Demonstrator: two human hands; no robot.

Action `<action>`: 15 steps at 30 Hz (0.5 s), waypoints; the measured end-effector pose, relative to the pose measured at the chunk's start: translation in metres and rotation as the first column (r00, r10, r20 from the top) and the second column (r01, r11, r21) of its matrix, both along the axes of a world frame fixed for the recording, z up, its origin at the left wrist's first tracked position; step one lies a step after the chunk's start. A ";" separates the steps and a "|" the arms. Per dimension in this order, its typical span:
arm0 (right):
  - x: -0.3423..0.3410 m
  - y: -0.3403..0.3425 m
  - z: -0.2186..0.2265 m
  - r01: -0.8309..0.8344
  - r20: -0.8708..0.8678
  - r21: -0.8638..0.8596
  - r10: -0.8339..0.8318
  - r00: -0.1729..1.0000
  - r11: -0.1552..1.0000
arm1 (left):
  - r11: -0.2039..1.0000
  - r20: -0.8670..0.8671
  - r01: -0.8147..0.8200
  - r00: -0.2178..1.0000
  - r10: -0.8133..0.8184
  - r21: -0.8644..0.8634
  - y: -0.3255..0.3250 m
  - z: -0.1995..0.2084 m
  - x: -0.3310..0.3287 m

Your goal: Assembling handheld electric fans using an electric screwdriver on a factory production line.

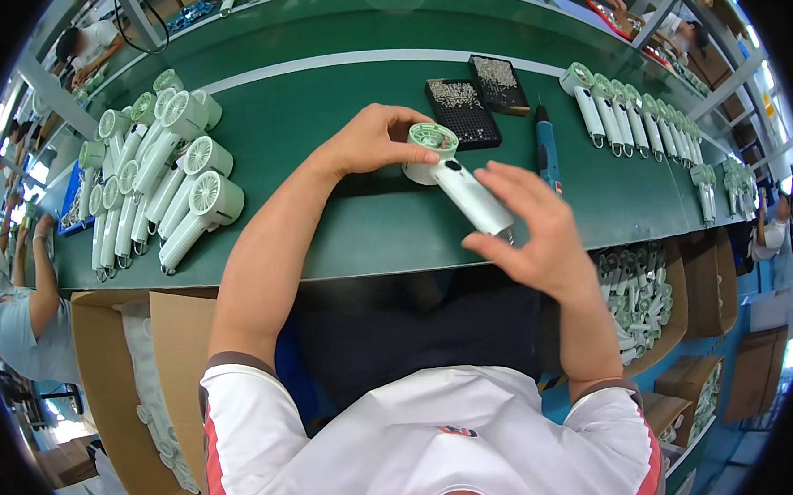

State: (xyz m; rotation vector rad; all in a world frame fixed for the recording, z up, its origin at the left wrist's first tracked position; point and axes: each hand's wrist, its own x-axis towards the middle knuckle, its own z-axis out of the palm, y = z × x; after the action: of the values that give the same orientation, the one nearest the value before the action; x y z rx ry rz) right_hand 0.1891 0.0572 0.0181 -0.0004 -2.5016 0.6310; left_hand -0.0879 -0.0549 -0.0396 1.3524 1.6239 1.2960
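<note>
My left hand [378, 143] grips the round head of a white and pale green handheld fan [473, 195], thumb and fingers around its rim. The fan lies tilted, its handle pointing down and to the right over the green bench. Beside the handle, my right hand [535, 228] is spread, thumb and fingers apart around the handle's lower end without closing on it. Past the fan head are two black trays [467, 134] [499, 83] of small metal parts. A blue and black electric screwdriver [546, 150] stands to the right of them.
A pile of similar fans [168, 161] lies on the left of the green bench [324, 238]. A row of fans [627, 114] lines the right side. Cardboard boxes [182, 348] with fan parts stand below the front edge. Other people work at the left and far benches.
</note>
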 end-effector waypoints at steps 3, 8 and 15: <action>-0.007 -0.001 -0.026 0.074 -0.100 0.004 -0.073 0.992 0.997 | 0.997 0.031 -0.076 0.997 0.077 -0.015 0.008 0.005 0.004; -0.002 0.017 -0.029 0.111 -0.152 -0.205 -0.144 0.978 0.972 | 0.973 0.017 0.001 1.000 -0.005 0.232 -0.003 0.019 0.010; 0.009 0.027 -0.015 0.024 -0.142 -0.474 -0.103 0.984 0.880 | 0.924 -0.122 -0.073 0.984 0.127 0.376 -0.004 0.028 0.035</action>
State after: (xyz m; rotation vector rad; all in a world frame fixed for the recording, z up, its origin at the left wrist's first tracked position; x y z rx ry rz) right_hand 0.1982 0.0841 0.0026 -0.2037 -2.1232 1.1491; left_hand -0.0533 -0.0592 -0.0119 1.6364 1.6154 1.6643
